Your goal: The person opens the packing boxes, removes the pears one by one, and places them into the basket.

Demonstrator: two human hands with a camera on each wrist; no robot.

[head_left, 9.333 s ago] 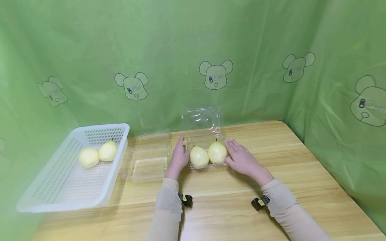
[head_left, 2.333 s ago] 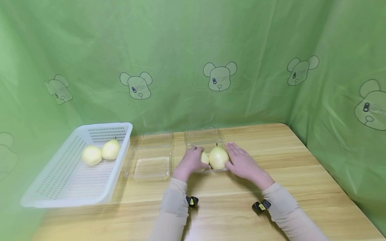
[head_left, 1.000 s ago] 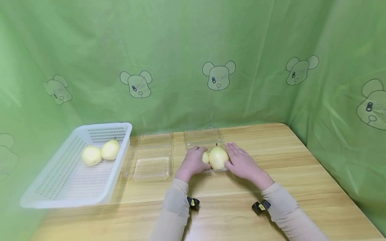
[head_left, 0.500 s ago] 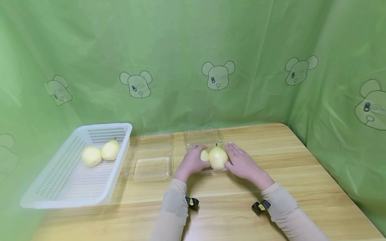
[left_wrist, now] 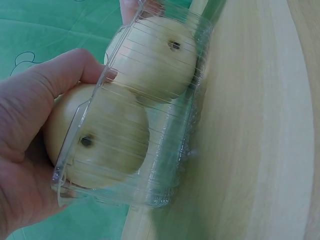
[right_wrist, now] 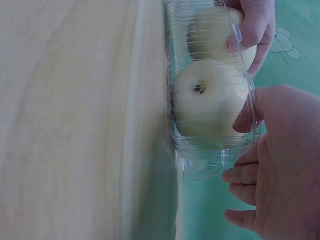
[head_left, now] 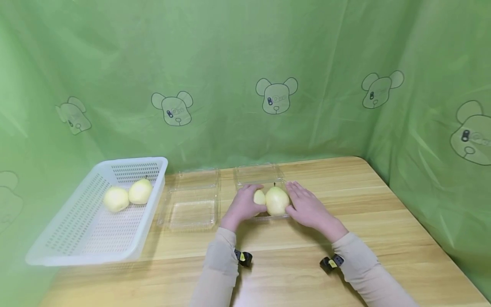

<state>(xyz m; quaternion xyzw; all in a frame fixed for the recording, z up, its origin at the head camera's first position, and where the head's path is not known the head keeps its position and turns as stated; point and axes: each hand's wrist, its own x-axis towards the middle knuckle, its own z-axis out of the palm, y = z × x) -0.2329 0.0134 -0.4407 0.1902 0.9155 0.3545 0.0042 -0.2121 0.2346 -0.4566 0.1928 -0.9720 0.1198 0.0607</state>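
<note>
In the head view my left hand (head_left: 244,204) curls over the left pear (head_left: 259,198), covering most of it. In the left wrist view its thumb lies over the top of that pear (left_wrist: 102,137), inside the rim of a clear plastic clamshell box (left_wrist: 175,145). The right pear (head_left: 277,201) sits beside it in the same box, stem up. My right hand (head_left: 307,204) rests along the box's right end with its fingers fairly straight. In the right wrist view its thumb (right_wrist: 245,117) reaches over the rim by the right pear (right_wrist: 210,102). The lid (head_left: 258,174) lies folded back behind.
A second clear clamshell box (head_left: 193,211) stands open to the left. Beyond it is a white perforated basket (head_left: 130,251) with two pears (head_left: 116,199) inside. A green curtain (head_left: 215,140) hangs along the back edge of the wooden table (head_left: 284,273).
Since the earliest frame, the lid has dropped back from upright, and my left hand has moved from the box's left side onto the left pear. Lately both pears shifted slightly left.
</note>
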